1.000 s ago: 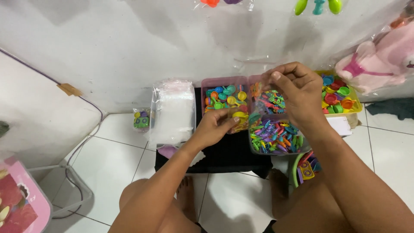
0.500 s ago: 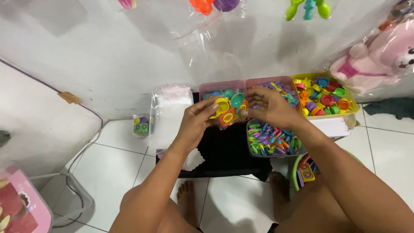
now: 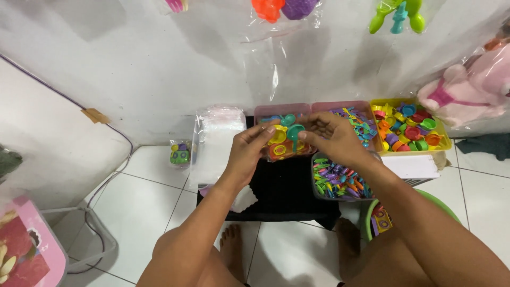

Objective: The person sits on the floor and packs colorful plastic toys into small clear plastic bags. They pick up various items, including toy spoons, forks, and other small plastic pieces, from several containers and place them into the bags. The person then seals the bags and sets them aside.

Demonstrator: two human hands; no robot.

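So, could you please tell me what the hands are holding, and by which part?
The left hand grips a small clear bag of toy pieces by its left edge; the right hand pinches a teal toy spoon at its bowl end.

White tile floor (image 3: 149,212) w/ black cloth (image 3: 287,194), clear bag stack (image 3: 215,138), small toy pack (image 3: 180,153), green basin (image 3: 446,210)

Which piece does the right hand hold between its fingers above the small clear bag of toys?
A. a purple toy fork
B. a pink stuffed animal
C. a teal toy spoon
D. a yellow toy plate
C: the right hand pinches a teal toy spoon over the small clear bag of toys, which the left hand steadies.
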